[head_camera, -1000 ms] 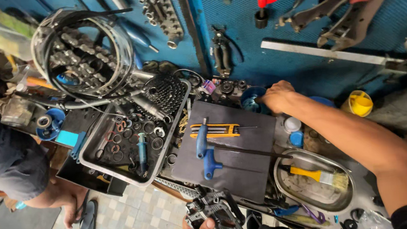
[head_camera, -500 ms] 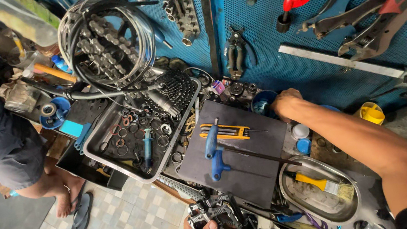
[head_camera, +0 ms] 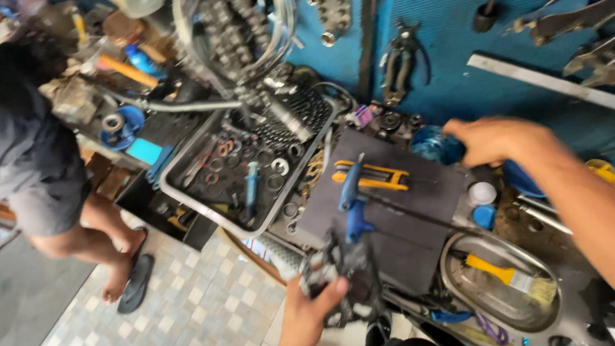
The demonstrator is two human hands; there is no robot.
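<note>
My left hand (head_camera: 308, 310) grips a black metal bike part (head_camera: 342, 274) at the near edge of the bench. My right hand (head_camera: 497, 141) hovers at the back of the bench, fingers curled near a round blue tub (head_camera: 429, 144); whether it holds anything I cannot tell. Between the hands lies a dark grey mat (head_camera: 392, 210) with a blue-handled tool (head_camera: 350, 199) and a yellow-handled tool (head_camera: 374, 177) on it.
A grey tray (head_camera: 207, 211) of washers and small parts sits left of the mat. An oval steel dish (head_camera: 502, 282) holds a yellow brush. Tools hang on the blue wall (head_camera: 447, 72). Another person (head_camera: 17, 154) stands at the left on the tiled floor.
The view has dropped and closed in on the bench. My right hand has lifted and shifted right. My left hand has come further into view with the black part.
</note>
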